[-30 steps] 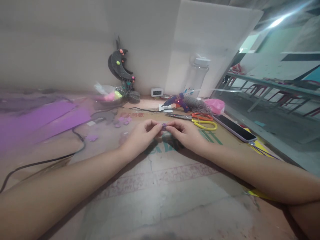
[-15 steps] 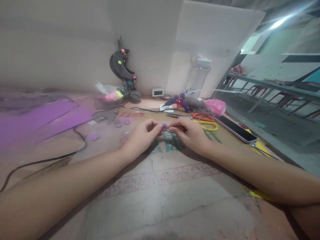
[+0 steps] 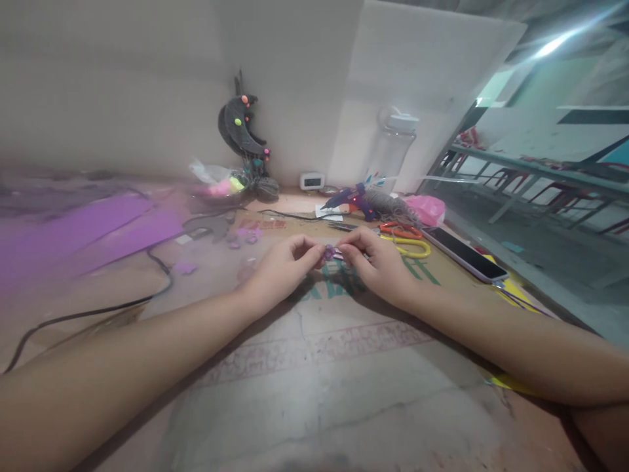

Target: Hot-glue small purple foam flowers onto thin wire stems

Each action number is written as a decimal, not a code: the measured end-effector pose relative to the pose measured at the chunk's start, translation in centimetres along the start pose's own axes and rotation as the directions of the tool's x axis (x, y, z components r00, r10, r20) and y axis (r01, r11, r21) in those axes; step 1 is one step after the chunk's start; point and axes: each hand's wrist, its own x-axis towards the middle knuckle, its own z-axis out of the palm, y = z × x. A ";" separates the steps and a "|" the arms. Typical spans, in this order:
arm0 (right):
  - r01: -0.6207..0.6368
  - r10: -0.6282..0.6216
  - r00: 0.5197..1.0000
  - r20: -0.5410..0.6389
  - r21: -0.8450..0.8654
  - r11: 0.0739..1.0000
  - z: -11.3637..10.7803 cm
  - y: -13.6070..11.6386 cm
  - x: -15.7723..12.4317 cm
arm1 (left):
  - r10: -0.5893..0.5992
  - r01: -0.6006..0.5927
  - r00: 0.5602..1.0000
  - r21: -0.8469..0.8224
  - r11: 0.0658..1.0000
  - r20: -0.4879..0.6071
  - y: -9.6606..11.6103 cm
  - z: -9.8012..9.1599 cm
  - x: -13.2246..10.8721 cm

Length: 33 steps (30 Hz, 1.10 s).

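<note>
Over the cardboard, a small purple flower-shaped piece (image 3: 329,252) is pinched between the thumb and forefinger of my left hand (image 3: 291,263). My right hand (image 3: 372,261) is closed in a pinch just right of the piece. A thin, pale sliver shows by those right fingertips, too small to name. Beyond the right hand lie scissors with yellow (image 3: 415,248) and orange handles (image 3: 400,230). More purple flower-shaped cutouts (image 3: 185,268) rest left of my left hand.
A glue gun (image 3: 354,198) lies near grey yarn (image 3: 386,203) and a clear bottle (image 3: 394,151). A phone (image 3: 464,254) is at the right. Purple sheets (image 3: 113,226) and a black cable (image 3: 88,317) occupy the left. A dark moon-shaped ornament (image 3: 238,128) stands by the wall.
The purple piece shows more fully between my fingertips, and the right fingertips have drawn slightly away from the left. The whole view has shifted a little.
</note>
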 end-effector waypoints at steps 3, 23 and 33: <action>-0.049 0.047 0.998 0.039 0.045 0.998 0.1 -0.3 0.0 | 0.013 -0.013 1.000 0.000 1.000 0.000 0.0 0.0 0.0; -0.185 0.173 0.982 0.080 0.165 0.969 0.5 -0.2 0.0 | -0.012 0.013 1.000 -0.105 0.994 0.010 0.2 0.1 0.1; -0.181 0.171 0.983 0.069 0.161 0.970 0.3 -0.3 0.2 | 0.040 -0.037 0.998 -0.067 0.997 0.046 0.2 0.2 -0.5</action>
